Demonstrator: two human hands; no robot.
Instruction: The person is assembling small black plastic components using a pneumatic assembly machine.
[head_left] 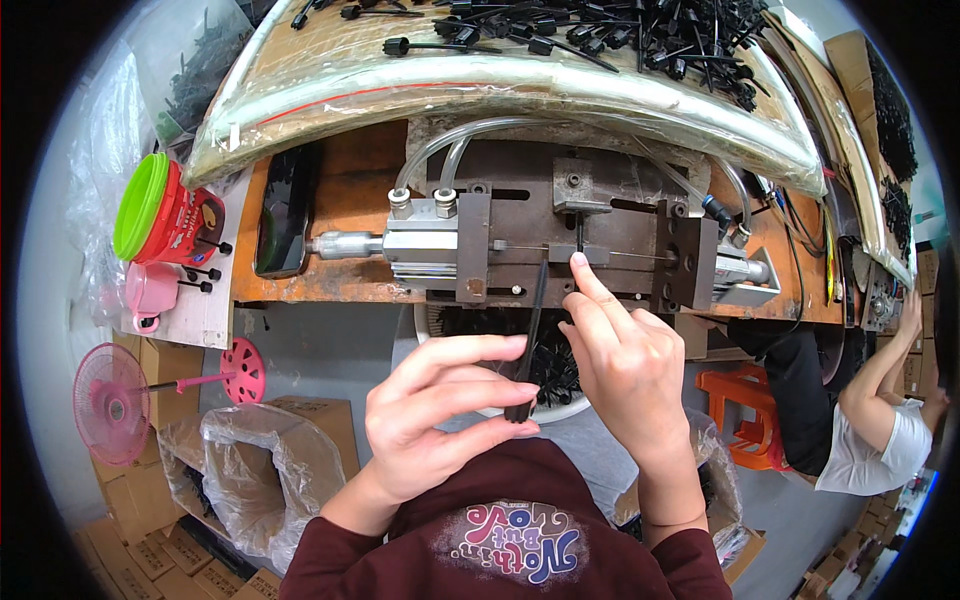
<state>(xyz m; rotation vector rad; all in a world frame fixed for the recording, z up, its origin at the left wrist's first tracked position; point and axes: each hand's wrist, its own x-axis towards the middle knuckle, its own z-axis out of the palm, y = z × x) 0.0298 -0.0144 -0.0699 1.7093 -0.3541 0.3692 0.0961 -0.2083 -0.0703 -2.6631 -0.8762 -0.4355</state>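
Observation:
My left hand (440,405) pinches a black plastic part (534,335) with a long thin stem between thumb and fingers. Its thick head is down by my thumb, and the stem tilts up towards the metal fixture (520,225). From the other side my right hand (630,365) reaches in with its index finger stretched out and the other fingers loosely bent. That fingertip rests on a small dark block (566,254) at the fixture's middle. A dark piece stands upright behind the block, partly hidden by my finger. Thin rods run to the block from left and right.
Clear hoses (470,128) arch over the fixture's cylinders. A raised tray (350,105) behind carries many black parts. A phone (287,215) and a red-green bucket (160,210) lie left. Below sits a tub of black parts (560,375). A co-worker's arm (880,365) shows at right.

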